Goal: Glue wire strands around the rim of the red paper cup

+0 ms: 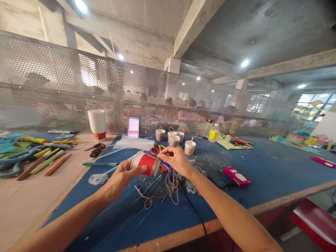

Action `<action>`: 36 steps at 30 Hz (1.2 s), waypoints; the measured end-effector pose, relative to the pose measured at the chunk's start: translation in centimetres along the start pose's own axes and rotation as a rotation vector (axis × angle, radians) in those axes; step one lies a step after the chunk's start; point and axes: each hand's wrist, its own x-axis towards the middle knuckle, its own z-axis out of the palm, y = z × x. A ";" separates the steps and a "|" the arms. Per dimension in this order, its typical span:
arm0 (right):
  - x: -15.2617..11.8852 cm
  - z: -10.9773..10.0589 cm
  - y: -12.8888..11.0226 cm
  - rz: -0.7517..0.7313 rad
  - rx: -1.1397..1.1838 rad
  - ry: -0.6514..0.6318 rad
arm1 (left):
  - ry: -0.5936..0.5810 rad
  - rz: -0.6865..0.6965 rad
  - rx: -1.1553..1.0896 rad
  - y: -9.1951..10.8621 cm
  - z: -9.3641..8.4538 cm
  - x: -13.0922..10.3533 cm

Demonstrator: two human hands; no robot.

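My left hand grips a red paper cup, held on its side above the blue table. The fingers of my right hand pinch at the cup's base end. Loose pale cord lies in loops on the table just under both hands. Behind the cup sit red-handled scissors and several small cord-wrapped cups with handles.
A stack of white paper cups stands at the back left. Colored sticks and tools litter the wooden surface on the left. A pink box lies to the right. A perforated metal screen runs behind, with people beyond it.
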 end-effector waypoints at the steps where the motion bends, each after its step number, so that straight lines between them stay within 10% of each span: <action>1: 0.1 0.0 0.1 0.008 0.010 -0.007 | -0.020 0.000 0.000 0.0 0.0 0.0; 36: -0.1 1.6 1.7 0.144 0.343 -0.087 | 0.012 0.017 -0.133 -0.1 -0.8 0.7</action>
